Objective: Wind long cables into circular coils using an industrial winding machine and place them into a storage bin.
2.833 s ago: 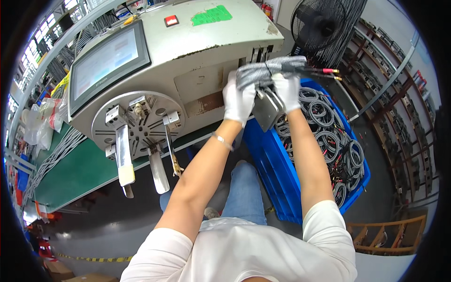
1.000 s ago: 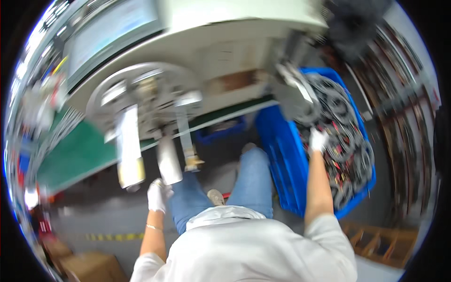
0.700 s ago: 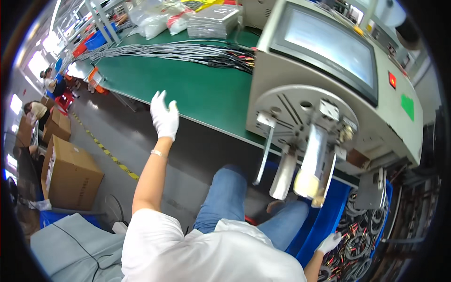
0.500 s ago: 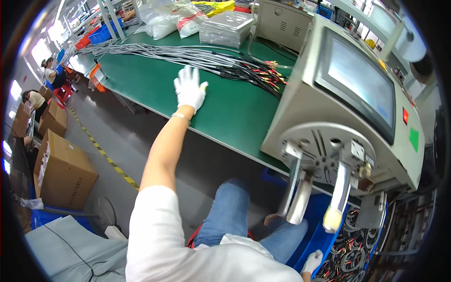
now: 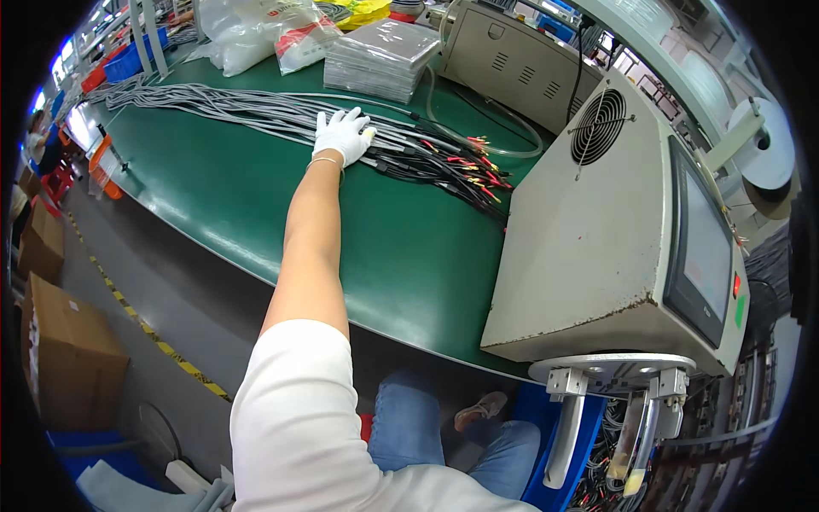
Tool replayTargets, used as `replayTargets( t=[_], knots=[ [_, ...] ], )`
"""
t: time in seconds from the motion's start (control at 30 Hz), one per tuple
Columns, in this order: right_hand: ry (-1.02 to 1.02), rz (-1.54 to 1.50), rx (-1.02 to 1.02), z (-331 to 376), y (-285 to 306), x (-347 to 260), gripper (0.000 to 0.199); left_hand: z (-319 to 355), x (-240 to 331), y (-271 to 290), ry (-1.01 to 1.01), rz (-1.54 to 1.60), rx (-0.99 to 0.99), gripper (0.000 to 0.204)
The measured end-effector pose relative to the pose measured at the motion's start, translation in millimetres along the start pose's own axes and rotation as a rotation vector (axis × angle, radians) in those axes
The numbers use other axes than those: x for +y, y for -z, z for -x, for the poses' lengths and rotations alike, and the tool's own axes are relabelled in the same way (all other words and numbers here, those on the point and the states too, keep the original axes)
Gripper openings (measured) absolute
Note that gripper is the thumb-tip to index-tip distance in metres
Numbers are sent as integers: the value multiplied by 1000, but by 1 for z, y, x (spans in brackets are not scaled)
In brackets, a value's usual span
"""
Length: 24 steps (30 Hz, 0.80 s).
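My left hand point(image 5: 343, 134), in a white glove, reaches far across the green table point(image 5: 256, 205) and rests on a long bundle of grey cables point(image 5: 230, 107). The fingers are spread over the cables near their black, red-tipped ends point(image 5: 452, 166). Whether the fingers grip a cable cannot be seen. My right hand is out of view.
A beige machine point(image 5: 597, 247) with a screen and fan grille stands right, a round winding head point(image 5: 614, 375) hanging below it. A stack of clear-wrapped packs point(image 5: 380, 60) and plastic bags point(image 5: 256, 34) lie at the table's back. Cardboard boxes point(image 5: 51, 341) sit on the floor left.
The view swung left from the blue bin and machine to the green table. My left arm stretched out over the table and landed on the grey cables. My right hand dropped out of view.
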State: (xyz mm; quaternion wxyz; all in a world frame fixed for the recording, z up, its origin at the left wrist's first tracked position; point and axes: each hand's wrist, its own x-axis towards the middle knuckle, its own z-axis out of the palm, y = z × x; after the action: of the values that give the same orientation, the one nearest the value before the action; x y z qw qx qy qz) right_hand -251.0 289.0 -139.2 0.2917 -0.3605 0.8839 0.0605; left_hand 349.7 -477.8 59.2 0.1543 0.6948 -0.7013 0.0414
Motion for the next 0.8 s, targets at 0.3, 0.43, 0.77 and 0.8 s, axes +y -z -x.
replayTargets(
  t=[0.3,0.43,0.77,0.8],
  knots=[
    [140,114,-74,-15,4,-19,11,41,-6,16,29,101,25,45],
    [233,195,-105,-20,-1,0,11,88,-18,25,-20,106,95,41],
    [629,547,-102,-29,4,45,12,8,75,32,-84,-77,202,55],
    [561,496,-109,-29,6,41,12,-3,89,24,-164,0,189,62]
  ],
)
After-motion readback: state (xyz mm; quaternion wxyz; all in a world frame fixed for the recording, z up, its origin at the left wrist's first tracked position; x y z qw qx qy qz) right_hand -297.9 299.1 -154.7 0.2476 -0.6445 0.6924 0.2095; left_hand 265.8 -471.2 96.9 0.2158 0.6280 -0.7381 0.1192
